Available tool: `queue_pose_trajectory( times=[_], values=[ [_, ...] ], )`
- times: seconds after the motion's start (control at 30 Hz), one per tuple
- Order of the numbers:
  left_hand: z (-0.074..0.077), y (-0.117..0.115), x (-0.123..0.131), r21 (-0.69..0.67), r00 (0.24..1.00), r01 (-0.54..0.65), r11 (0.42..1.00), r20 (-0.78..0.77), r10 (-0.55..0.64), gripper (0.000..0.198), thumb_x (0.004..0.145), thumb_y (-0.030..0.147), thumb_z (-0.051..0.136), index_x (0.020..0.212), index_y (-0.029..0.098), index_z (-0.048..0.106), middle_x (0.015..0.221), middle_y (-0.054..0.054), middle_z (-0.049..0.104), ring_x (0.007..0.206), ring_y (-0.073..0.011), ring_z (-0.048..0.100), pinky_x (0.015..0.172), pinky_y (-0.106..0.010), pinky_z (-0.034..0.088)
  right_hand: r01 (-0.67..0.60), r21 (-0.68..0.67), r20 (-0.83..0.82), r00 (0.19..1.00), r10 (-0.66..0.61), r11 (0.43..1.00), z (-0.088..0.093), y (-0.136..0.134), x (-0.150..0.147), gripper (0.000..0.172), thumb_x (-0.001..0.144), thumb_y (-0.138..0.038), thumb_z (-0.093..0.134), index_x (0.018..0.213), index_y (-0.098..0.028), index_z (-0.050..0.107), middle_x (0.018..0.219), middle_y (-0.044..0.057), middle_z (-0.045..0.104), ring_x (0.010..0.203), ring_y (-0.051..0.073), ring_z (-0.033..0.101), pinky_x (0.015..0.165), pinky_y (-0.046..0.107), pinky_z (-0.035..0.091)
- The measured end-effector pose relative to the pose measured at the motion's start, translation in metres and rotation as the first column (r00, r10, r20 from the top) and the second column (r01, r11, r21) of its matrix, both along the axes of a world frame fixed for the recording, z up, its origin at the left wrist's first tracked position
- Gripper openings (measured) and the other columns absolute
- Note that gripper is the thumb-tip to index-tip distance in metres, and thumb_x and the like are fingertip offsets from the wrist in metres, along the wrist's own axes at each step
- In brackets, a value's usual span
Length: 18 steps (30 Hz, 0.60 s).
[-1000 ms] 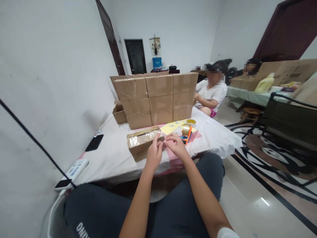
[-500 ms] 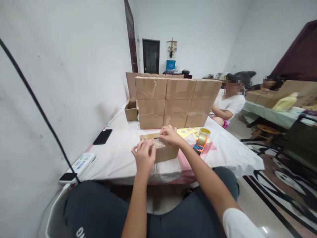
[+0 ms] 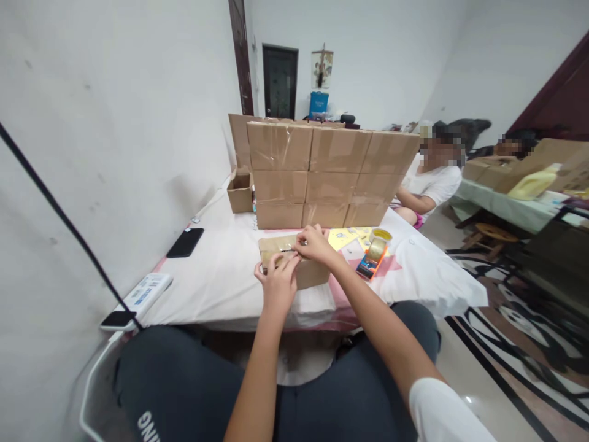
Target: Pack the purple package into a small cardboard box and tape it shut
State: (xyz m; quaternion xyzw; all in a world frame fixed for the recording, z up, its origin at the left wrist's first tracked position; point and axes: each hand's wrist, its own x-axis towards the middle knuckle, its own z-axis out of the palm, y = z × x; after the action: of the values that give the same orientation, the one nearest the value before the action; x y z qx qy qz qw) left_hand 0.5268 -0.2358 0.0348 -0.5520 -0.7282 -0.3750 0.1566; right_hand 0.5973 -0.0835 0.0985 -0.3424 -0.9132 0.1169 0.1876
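A small brown cardboard box [image 3: 313, 276] sits on the cloth-covered table before me. Its top flaps lie nearly level, with a narrow gap along the middle. My left hand [image 3: 280, 276] grips the near left part of the top, fingers bent over the flap. At the gap, my right hand [image 3: 315, 244] has its thumb and fingers pinched on the flap edge. The hands cover much of the top, so what is inside is hidden. Right of the box lies an orange tape dispenser [image 3: 373, 261] with a roll of clear tape.
Behind the box stands a wall of stacked, taped cartons [image 3: 329, 178]. An open carton [image 3: 240, 191] is at its left. A black phone [image 3: 186, 242] and a white power strip [image 3: 148, 293] lie along the left wall. Another tape roll [image 3: 381, 234] rests on yellow sheets. A person [image 3: 435, 181] sits beyond.
The near flap has come down over the opening that showed before. My left hand has moved right and inward on the box top. My right hand stays near the gap.
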Motion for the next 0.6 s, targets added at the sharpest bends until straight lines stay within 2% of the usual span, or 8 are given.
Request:
queue_pose_trajectory(
  times=[0.1, 0.23, 0.33, 0.4, 0.47, 0.53, 0.6],
  values=[
    [-0.001, 0.000, 0.000, 0.007, 0.999, 0.035, 0.999, 0.017, -0.035, 0.038, 0.093, 0.013, 0.050, 0.122, 0.033, 0.065, 0.123, -0.006, 0.074, 0.125, -0.0303, 0.055, 0.108, -0.065, 0.019, 0.060, 0.024, 0.019, 0.998, -0.060, 0.998, -0.001, 0.002, 0.000, 0.029, 0.080, -0.048, 0.073, 0.072, -0.020, 0.067, 0.098, 0.009, 0.062, 0.103, 0.030, 0.045, 0.092, 0.046, 0.030],
    [0.000, 0.000, 0.003, 0.016, 0.998, 0.047, 0.999, 0.038, -0.048, 0.043, 0.088, 0.009, 0.053, 0.121, 0.034, 0.066, 0.121, -0.005, 0.075, 0.123, -0.0316, 0.057, 0.109, -0.068, 0.018, 0.162, 0.155, 0.022, 0.986, -0.167, 0.975, -0.005, 0.004, -0.002, 0.043, 0.075, -0.062, 0.075, 0.075, -0.019, 0.066, 0.098, 0.015, 0.062, 0.103, 0.034, 0.044, 0.092, 0.051, 0.032],
    [-0.002, 0.000, 0.005, 0.006, 0.998, 0.039, 0.999, 0.058, -0.039, 0.042, 0.089, 0.009, 0.052, 0.121, 0.033, 0.066, 0.121, -0.006, 0.075, 0.123, -0.0306, 0.057, 0.110, -0.068, 0.017, 0.213, 0.226, -0.047, 0.977, -0.208, 0.951, -0.007, 0.008, -0.002, 0.045, 0.073, -0.063, 0.076, 0.080, -0.020, 0.066, 0.098, 0.016, 0.063, 0.104, 0.034, 0.045, 0.093, 0.051, 0.032],
    [-0.003, 0.002, 0.004, 0.008, 0.997, 0.030, 1.000, 0.065, -0.031, 0.037, 0.092, 0.011, 0.051, 0.118, 0.032, 0.066, 0.119, -0.005, 0.075, 0.123, -0.0296, 0.057, 0.111, -0.068, 0.015, 0.265, 0.270, -0.106, 0.964, -0.245, 0.926, -0.007, 0.016, 0.003, 0.041, 0.077, -0.059, 0.074, 0.082, -0.019, 0.064, 0.099, 0.017, 0.063, 0.103, 0.034, 0.046, 0.093, 0.050, 0.032],
    [-0.001, 0.002, 0.001, 0.017, 0.998, 0.021, 1.000, 0.066, -0.022, 0.032, 0.095, 0.015, 0.051, 0.116, 0.032, 0.067, 0.117, -0.004, 0.076, 0.122, -0.0293, 0.057, 0.112, -0.069, 0.014, 0.348, 0.287, -0.182, 0.935, -0.306, 0.893, -0.006, 0.028, 0.015, 0.035, 0.084, -0.054, 0.067, 0.081, -0.020, 0.062, 0.099, 0.015, 0.064, 0.101, 0.032, 0.048, 0.092, 0.049, 0.032],
    [0.008, -0.002, 0.000, 0.073, 0.998, 0.027, 0.997, 0.051, -0.031, 0.027, 0.096, 0.019, 0.052, 0.113, 0.032, 0.068, 0.116, -0.004, 0.076, 0.120, -0.0293, 0.058, 0.113, -0.069, 0.013, 0.452, 0.241, -0.266, 0.882, -0.390, 0.859, -0.007, 0.043, 0.036, 0.030, 0.089, -0.048, 0.060, 0.078, -0.020, 0.057, 0.094, 0.012, 0.064, 0.096, 0.029, 0.050, 0.090, 0.046, 0.031],
    [0.022, -0.015, 0.005, 0.180, 0.991, 0.133, 0.975, -0.018, -0.132, 0.025, 0.096, 0.019, 0.054, 0.112, 0.032, 0.068, 0.115, -0.001, 0.076, 0.117, -0.0272, 0.060, 0.115, -0.067, 0.016, 0.542, 0.166, -0.335, 0.817, -0.470, 0.824, -0.012, 0.058, 0.063, 0.029, 0.090, -0.044, 0.054, 0.073, -0.020, 0.053, 0.086, 0.008, 0.063, 0.088, 0.026, 0.051, 0.088, 0.042, 0.032]
  ],
)
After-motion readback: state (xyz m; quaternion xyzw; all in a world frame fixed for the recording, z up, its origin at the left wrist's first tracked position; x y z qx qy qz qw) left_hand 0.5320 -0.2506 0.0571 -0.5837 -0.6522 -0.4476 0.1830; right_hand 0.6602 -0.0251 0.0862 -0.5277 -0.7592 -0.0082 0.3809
